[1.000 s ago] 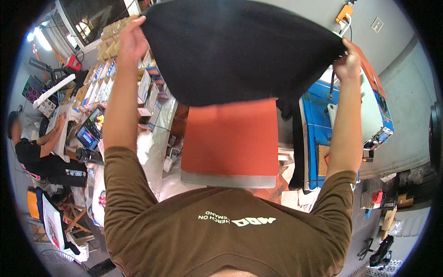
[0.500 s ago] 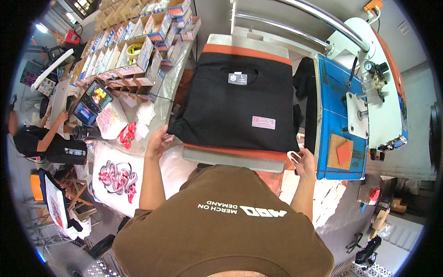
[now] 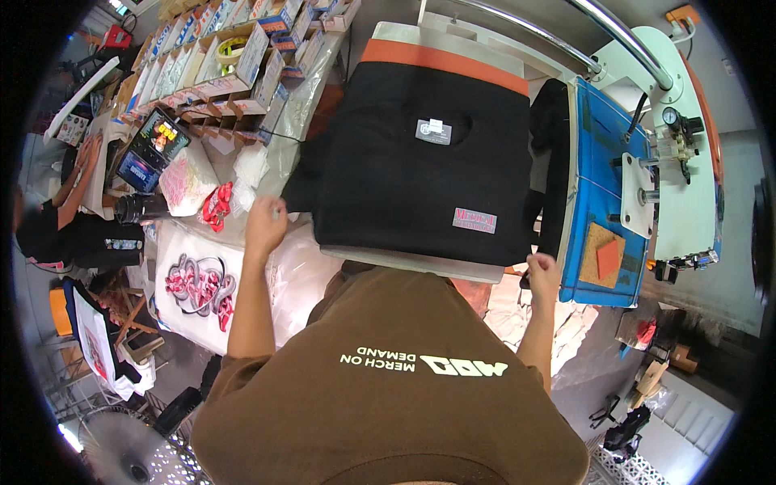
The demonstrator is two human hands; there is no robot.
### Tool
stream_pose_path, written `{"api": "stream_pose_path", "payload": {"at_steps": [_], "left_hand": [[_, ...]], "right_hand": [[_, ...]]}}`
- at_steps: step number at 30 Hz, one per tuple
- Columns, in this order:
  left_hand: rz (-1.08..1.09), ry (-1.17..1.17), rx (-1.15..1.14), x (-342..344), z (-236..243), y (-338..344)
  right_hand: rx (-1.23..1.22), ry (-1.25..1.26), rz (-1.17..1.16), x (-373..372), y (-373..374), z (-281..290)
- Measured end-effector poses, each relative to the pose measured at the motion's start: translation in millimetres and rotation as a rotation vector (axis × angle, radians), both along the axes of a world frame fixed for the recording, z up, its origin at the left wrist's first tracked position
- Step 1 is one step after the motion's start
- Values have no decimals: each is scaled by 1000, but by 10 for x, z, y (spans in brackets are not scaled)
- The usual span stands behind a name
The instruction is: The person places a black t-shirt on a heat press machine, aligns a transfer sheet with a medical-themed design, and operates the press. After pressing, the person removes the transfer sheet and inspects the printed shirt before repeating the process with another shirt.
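A black shirt [image 3: 412, 186] with a neck tag and a small pink label lies spread over a platen with an orange pad [image 3: 444, 61] and pale edges. My left hand [image 3: 267, 220] is just off the shirt's lower left side, fingers loosely apart with nothing visible in them. My right hand [image 3: 540, 270] is at the lower right corner, fingers closed on the black fabric.
A heat press [image 3: 671, 206] and blue padded board [image 3: 606, 186] stand right. Left are tiered boxes [image 3: 234, 69], a screen [image 3: 149, 149], a red packet [image 3: 217, 206] and a printed white item [image 3: 198, 283]. A co-worker [image 3: 65, 218] works far left; a fan [image 3: 121, 449] spins lower left.
The shirt was raised in both hands and now lies on the platen, covering more of its near end than half a second ago. My left hand has released it and moved slightly up-left.
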State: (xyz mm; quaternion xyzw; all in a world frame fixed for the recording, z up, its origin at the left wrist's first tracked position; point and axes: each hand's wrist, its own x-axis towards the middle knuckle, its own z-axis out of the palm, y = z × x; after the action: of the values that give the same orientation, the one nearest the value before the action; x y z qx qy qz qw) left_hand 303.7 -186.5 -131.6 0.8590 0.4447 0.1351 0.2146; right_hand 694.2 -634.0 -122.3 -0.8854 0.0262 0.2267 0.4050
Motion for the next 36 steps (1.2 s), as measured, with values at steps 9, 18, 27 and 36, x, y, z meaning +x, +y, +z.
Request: {"api": "stream_pose_path", "payload": {"at_steps": [9, 18, 27, 36], "left_hand": [[-599, -211, 394, 2272, 132, -359], [-603, -334, 249, 2120, 38, -341], [-608, -237, 288, 2138, 97, -383], [-612, -177, 293, 2177, 83, -346]], "right_hand": [[234, -951, 970, -111, 2690, 400], [81, -1174, 1337, -7, 3227, 220], [15, -1269, 1415, -16, 3273, 264], [104, -879, 1207, 14, 3300, 186]]}}
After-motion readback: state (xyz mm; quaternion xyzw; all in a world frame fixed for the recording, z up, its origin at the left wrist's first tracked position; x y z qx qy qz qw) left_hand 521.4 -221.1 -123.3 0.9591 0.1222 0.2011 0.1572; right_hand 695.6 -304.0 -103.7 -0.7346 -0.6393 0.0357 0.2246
